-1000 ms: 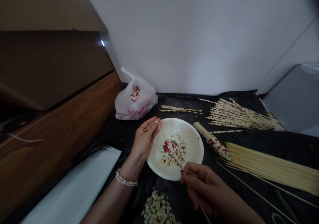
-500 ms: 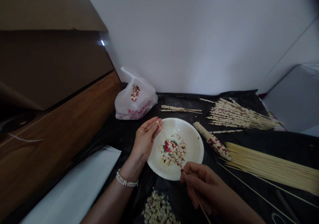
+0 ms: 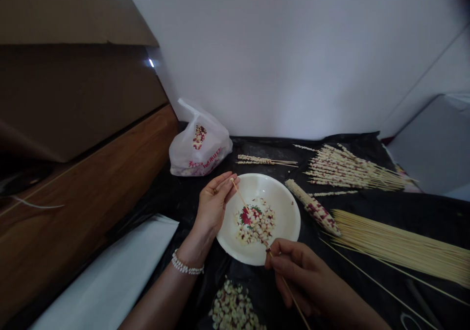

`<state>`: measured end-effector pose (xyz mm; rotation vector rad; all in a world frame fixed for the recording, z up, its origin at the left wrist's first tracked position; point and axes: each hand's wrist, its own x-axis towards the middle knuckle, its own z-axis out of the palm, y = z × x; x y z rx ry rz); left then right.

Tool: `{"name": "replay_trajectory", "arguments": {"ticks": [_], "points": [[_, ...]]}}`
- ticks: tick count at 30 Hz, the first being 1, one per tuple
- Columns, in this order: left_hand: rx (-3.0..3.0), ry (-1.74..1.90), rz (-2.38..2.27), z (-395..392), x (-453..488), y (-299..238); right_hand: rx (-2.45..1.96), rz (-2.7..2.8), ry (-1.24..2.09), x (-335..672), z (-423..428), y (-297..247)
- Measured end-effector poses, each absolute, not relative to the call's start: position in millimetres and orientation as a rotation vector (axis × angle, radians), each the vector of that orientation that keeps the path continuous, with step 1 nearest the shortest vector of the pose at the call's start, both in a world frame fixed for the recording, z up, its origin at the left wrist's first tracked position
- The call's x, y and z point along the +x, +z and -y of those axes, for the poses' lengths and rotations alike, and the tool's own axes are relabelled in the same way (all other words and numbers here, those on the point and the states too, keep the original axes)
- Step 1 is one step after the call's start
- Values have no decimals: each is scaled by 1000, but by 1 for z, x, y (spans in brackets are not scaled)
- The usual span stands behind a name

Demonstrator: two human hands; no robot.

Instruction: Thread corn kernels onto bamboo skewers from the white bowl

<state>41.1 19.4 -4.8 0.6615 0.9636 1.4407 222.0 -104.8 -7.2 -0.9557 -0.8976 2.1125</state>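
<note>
My right hand (image 3: 293, 269) is closed around a thin wooden skewer (image 3: 240, 194) that slants up to the left over a white bowl (image 3: 290, 222). Kernels are threaded along the skewer's middle, just ahead of my right fingers. At its upper tip, the thumb and fingers of my left hand (image 3: 216, 198) pinch a pale corn kernel (image 3: 232, 179). Loose corn kernels (image 3: 262, 224), white and dark red, lie in the bowl. To its right rests a partly stripped corn cob (image 3: 316, 210). More loose kernels (image 3: 235, 306) are heaped in front, between my forearms.
Bare skewers (image 3: 400, 247) lie in a bundle at the right. Behind them is a pile of kernel-threaded skewers (image 3: 345, 168), with a smaller group (image 3: 257, 160) behind the bowl. A white plastic bag (image 3: 201, 149) stands back left. A white sheet (image 3: 110, 276) lies at left on black plastic.
</note>
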Motion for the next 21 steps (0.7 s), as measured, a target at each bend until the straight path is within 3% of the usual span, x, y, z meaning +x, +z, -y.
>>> {"name": "replay_trajectory", "arguments": {"ticks": [14, 21], "points": [[1156, 1514, -1177, -15, 43, -8, -778, 819, 2200, 226, 105, -9], [976, 1475, -1084, -16, 44, -6, -1067, 1081, 1976, 219, 103, -7]]}}
